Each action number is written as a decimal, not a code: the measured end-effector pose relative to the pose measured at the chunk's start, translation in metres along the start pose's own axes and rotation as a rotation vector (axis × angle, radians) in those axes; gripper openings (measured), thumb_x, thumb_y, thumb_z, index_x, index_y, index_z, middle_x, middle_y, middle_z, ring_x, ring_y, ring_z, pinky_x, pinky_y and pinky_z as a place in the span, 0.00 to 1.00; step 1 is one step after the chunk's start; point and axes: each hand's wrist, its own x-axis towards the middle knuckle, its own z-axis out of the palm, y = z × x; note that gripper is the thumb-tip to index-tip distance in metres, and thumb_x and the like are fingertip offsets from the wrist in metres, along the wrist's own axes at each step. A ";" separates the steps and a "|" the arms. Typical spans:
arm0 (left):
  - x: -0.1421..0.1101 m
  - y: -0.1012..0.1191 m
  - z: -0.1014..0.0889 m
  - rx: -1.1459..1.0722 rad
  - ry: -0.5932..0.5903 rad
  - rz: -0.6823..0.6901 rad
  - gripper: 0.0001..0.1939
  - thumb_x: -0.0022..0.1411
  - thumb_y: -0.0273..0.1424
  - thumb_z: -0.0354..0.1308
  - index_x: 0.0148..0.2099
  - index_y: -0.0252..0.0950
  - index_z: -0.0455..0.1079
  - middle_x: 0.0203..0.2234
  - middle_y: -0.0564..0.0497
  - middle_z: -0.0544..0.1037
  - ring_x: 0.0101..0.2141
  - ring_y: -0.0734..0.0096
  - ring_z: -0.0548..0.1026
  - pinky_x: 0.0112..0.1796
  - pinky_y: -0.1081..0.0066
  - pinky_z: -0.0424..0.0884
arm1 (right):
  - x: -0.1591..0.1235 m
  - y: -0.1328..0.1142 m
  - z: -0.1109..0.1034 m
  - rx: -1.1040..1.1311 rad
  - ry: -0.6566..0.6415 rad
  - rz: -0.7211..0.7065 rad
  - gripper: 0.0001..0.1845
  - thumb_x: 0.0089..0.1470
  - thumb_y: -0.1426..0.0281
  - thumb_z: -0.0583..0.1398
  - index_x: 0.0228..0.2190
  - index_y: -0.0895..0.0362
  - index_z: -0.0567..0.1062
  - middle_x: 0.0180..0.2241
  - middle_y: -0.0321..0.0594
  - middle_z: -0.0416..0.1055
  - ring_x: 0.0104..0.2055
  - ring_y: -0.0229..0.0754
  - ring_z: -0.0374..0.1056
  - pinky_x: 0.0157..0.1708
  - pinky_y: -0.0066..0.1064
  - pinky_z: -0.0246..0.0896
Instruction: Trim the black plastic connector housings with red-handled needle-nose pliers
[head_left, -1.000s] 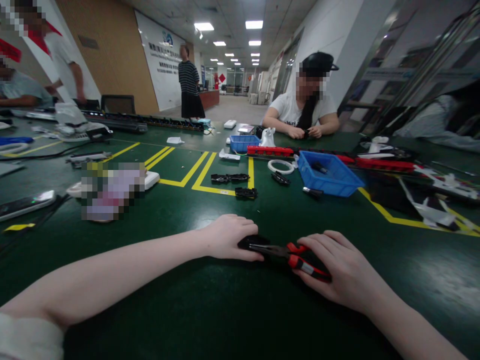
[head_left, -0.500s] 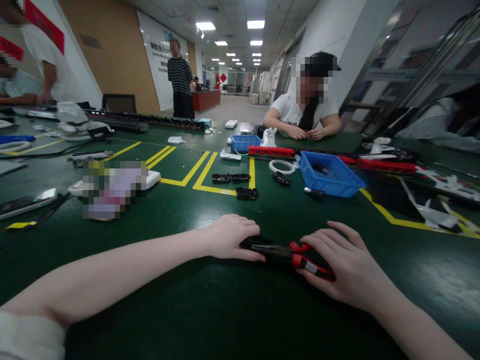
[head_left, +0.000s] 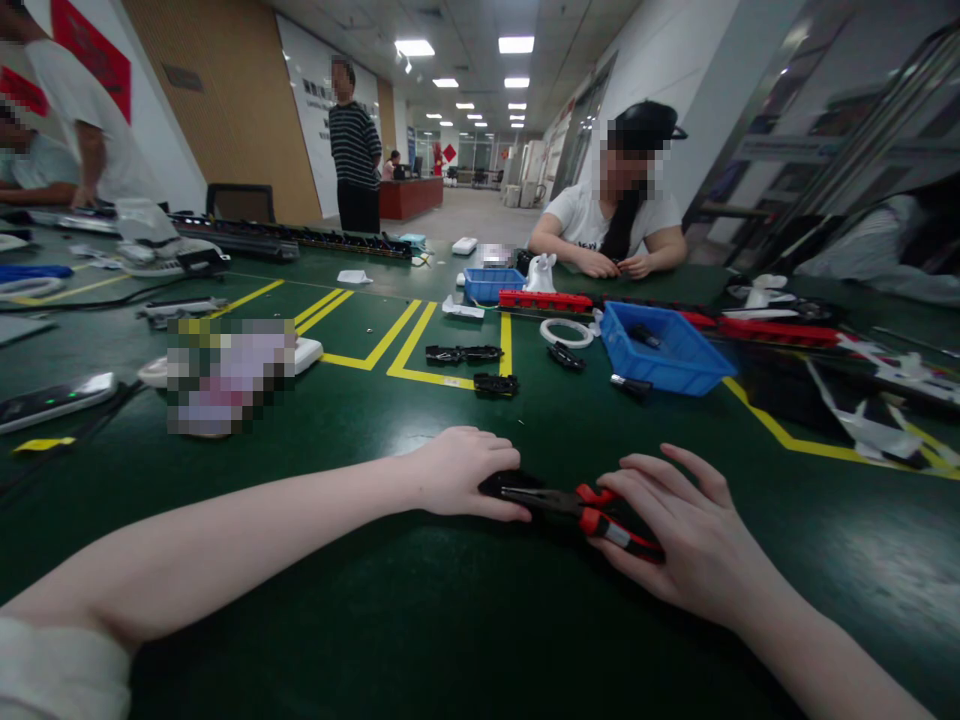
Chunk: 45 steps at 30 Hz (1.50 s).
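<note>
My right hand (head_left: 679, 530) is closed around the red and black handles of long-nose pliers (head_left: 559, 502), with one finger lifted off. The pliers' jaws point left and lie over a small black part (head_left: 504, 484). My left hand (head_left: 472, 474) pinches that black part between thumb and fingers, low over the green table (head_left: 360, 620). The fingers cover much of the part, and its exact kind cannot be made out. Whether the jaws grip it is unclear.
Beyond my hands lie several black parts (head_left: 463, 354), a white ring (head_left: 566, 333) and a blue bin (head_left: 667, 350). A phone (head_left: 236, 380) stands at the left. Across the table sits a person (head_left: 611, 225). Red strips (head_left: 776, 330) run along the right.
The pliers and my right hand have shifted very slightly left. My left hand stays in place on the black part. The standing person in the background has turned a little.
</note>
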 end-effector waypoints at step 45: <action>0.001 0.001 -0.003 -0.035 -0.033 -0.014 0.21 0.64 0.50 0.55 0.36 0.35 0.65 0.30 0.52 0.73 0.29 0.70 0.71 0.29 0.71 0.60 | 0.002 0.008 -0.004 -0.039 -0.042 -0.070 0.16 0.55 0.61 0.59 0.43 0.56 0.70 0.37 0.44 0.75 0.43 0.51 0.71 0.54 0.50 0.55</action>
